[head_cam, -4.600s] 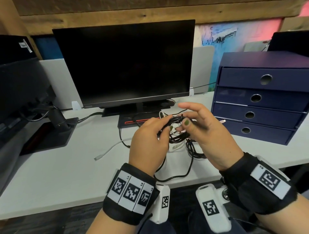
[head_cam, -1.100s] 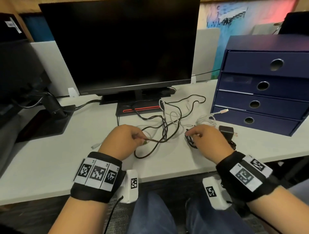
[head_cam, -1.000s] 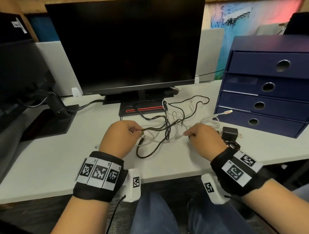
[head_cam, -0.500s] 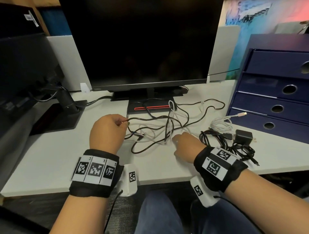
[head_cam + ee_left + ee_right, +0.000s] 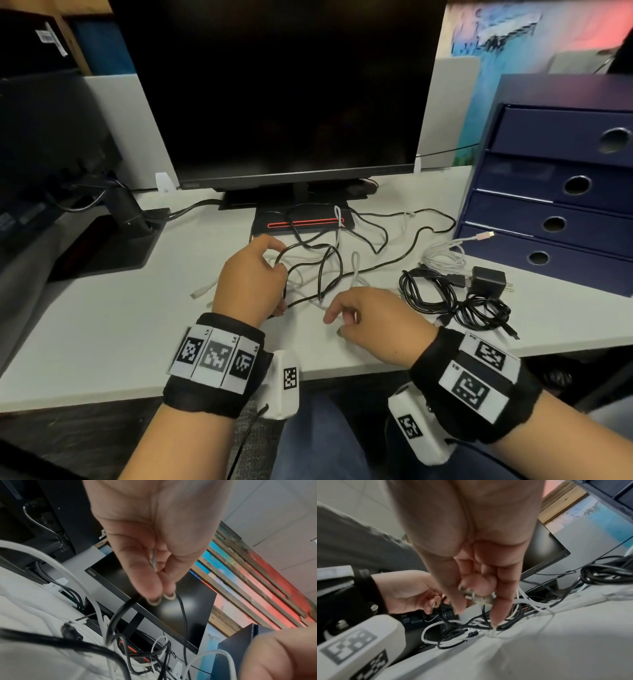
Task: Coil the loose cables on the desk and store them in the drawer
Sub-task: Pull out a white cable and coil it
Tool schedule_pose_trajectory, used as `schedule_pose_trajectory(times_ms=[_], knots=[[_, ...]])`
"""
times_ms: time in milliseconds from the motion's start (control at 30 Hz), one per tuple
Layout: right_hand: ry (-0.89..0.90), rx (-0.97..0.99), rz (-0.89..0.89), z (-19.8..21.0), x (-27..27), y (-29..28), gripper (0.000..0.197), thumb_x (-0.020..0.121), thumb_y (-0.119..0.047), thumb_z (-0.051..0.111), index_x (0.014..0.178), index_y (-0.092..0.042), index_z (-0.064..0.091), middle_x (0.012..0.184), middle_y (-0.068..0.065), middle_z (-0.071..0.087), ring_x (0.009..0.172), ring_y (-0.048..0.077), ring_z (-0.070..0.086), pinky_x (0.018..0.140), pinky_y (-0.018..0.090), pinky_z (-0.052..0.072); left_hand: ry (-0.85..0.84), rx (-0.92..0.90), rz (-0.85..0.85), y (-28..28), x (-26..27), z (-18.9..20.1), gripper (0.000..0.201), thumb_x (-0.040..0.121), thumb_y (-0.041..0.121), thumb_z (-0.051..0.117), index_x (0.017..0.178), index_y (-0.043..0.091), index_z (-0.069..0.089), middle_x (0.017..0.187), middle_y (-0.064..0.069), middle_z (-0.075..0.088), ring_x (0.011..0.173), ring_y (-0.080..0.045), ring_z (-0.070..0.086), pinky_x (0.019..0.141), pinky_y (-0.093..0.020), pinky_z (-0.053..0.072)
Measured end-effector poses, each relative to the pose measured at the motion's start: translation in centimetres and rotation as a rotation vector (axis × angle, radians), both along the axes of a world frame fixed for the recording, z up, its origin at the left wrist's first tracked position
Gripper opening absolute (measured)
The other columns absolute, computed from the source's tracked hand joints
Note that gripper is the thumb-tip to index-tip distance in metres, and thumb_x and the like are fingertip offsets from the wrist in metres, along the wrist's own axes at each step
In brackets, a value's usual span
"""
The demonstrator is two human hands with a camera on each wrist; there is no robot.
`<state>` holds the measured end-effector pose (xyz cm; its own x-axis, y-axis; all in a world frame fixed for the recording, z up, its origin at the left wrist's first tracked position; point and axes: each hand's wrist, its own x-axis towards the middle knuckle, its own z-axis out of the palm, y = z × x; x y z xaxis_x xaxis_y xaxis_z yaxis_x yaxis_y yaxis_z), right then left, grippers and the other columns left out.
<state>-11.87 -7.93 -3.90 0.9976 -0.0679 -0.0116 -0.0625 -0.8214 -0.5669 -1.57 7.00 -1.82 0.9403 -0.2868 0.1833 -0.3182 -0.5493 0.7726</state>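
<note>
A tangle of loose black and white cables [image 5: 329,267] lies on the white desk [image 5: 102,325] in front of the monitor. My left hand [image 5: 277,260] pinches a black cable [image 5: 120,614] from the tangle between thumb and fingertips, lifted a little off the desk. My right hand [image 5: 337,322] is near the desk's front edge, fingers curled; in the right wrist view it pinches a whitish cable plug [image 5: 478,599], and its index finger points down onto the tangle. A coiled black cable [image 5: 428,291] with a charger [image 5: 488,279] and a coiled white cable [image 5: 445,257] lie to the right.
A dark blue drawer unit [image 5: 565,205] with all drawers closed stands at the right of the desk. A black monitor [image 5: 274,85] on its stand [image 5: 301,222] fills the back. A second monitor's base [image 5: 102,246] sits at the left.
The black coil held 4.6 s ago now lies on the desk at the right. My right hand has moved left from it to the tangle's near side. My left hand keeps its pinch on the black cable.
</note>
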Motion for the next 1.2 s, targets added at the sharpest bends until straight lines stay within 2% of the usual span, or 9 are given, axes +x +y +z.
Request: schedule_pose_trajectory(times_ms=[167,267,400,533,667,733,833,967,1200], knots=[[-0.127,0.079,-0.185,0.3,-0.3,-1.1,0.019,0.087,-0.024,0.064,0.104,-0.032,0.063,0.103,-0.006,0.044,0.079,0.000,0.046,0.066,0.006,0.033,-0.033,0.018,-0.015,-0.4,-0.2,-0.3,0.018,0.093,0.005,0.047,0.097,0.020,0.038,0.065,-0.018,0.065,0.043,-0.025,0.063,0.039,-0.021,0.049],[-0.040,0.112,-0.208,0.3,0.3,-1.4,0.034,0.088,-0.027,0.062,0.120,-0.038,0.059,0.119,-0.004,0.041,0.095,0.011,0.051,0.078,0.015,0.037,-0.007,0.065,-0.053,-0.6,-0.1,-0.5,0.014,0.095,0.006,0.046,0.088,0.018,0.046,0.066,-0.016,0.064,0.042,-0.022,0.063,0.044,-0.030,0.055],[-0.015,0.217,-0.190,0.6,0.9,-1.6,0.035,0.091,-0.020,0.058,0.125,-0.026,0.061,0.132,-0.006,0.052,0.113,0.015,0.054,0.102,0.029,0.039,0.024,0.075,-0.054,-0.6,0.1,-0.6,0.017,0.096,0.010,0.048,0.091,0.023,0.058,0.071,-0.009,0.062,0.046,-0.020,0.065,0.047,-0.027,0.056],[-0.208,0.354,-0.142,3.1,0.2,-1.5,0.025,0.090,-0.009,0.058,0.107,-0.022,0.073,0.094,-0.008,0.066,0.083,0.009,0.062,0.074,0.017,0.044,0.006,0.196,-0.124,-0.5,0.2,-0.8,0.013,0.088,0.028,0.065,0.101,0.028,0.063,0.092,-0.002,0.060,0.074,-0.021,0.065,0.073,-0.038,0.057],[-0.420,0.344,-0.094,6.5,-0.9,-1.3,0.025,0.088,-0.005,0.062,0.099,-0.023,0.075,0.086,-0.008,0.066,0.077,0.001,0.059,0.072,0.009,0.044,-0.018,0.485,-0.161,-0.6,0.2,-1.6,0.043,0.075,0.031,0.079,0.114,0.026,0.063,0.117,0.001,0.045,0.097,-0.016,0.053,0.085,-0.028,0.044],[-0.501,0.341,-0.072,7.9,-1.5,-1.3,0.026,0.087,-0.004,0.062,0.098,-0.024,0.075,0.083,-0.011,0.066,0.077,-0.003,0.059,0.072,0.005,0.042,-0.099,0.553,-0.092,-0.8,0.4,-2.1,0.032,0.082,0.023,0.072,0.113,0.021,0.067,0.115,-0.002,0.047,0.096,-0.021,0.057,0.081,-0.030,0.046],[-0.584,0.358,-0.072,9.1,-1.9,-2.1,0.029,0.089,-0.004,0.060,0.095,-0.029,0.073,0.087,-0.007,0.067,0.078,0.001,0.061,0.073,0.011,0.047,-0.164,0.426,0.038,-0.6,1.0,-2.2,0.020,0.090,0.015,0.057,0.101,0.015,0.073,0.103,-0.007,0.058,0.083,-0.023,0.057,0.070,-0.028,0.041],[-0.722,0.407,-0.066,9.6,-2.2,-3.7,0.040,0.091,0.005,0.049,0.087,-0.032,0.065,0.088,0.001,0.061,0.073,0.015,0.057,0.067,0.031,0.051,-0.141,0.254,0.157,-0.1,1.5,-2.0,0.019,0.091,0.014,0.057,0.103,0.011,0.072,0.107,-0.013,0.062,0.089,-0.027,0.061,0.072,-0.027,0.039],[-1.094,0.625,-0.018,12.5,-4.3,-5.6,0.038,0.090,0.011,0.031,0.093,-0.021,0.049,0.086,0.002,0.046,0.070,0.017,0.047,0.060,0.032,0.051,-0.073,0.211,0.227,1.3,2.9,-2.8,0.023,0.087,0.008,0.058,0.106,0.012,0.071,0.104,-0.016,0.066,0.080,-0.031,0.066,0.074,-0.031,0.050]])
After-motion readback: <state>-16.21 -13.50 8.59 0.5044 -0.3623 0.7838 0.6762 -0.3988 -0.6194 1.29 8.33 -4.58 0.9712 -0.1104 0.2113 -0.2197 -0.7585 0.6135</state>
